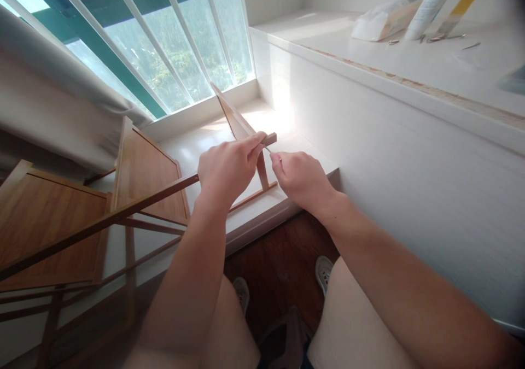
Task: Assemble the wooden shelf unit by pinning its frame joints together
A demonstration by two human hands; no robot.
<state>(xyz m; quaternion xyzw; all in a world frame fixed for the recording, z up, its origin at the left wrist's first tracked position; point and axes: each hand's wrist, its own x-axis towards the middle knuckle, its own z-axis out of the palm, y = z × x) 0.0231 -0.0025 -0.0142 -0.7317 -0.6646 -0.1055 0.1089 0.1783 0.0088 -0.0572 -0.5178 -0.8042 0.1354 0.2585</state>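
Observation:
My left hand (229, 164) is closed round a long wooden bar (159, 194) near its far end, and the bar's tip sticks out past the thumb. Close beside it, my right hand (301, 180) pinches a thin metal rod (267, 148), which looks like a hex key. The rod's other end meets the bar by my left fingertips, where the contact point is too small to make out. The bar runs down to the left across a wooden rack with brown panels, one upright panel (147, 172) and another panel (61, 227). Beyond my hands stands a further slanted wooden panel (233, 115).
On the white counter (328, 35) at right are a plastic-wrapped packet (383, 20), a white tube (430, 8), a yellow-handled brush (465, 3) and small metal pieces. A barred window (184, 41) and grey curtain (61, 79) stand ahead. A pale ledge (266, 210) borders the dark wooden floor (283, 249).

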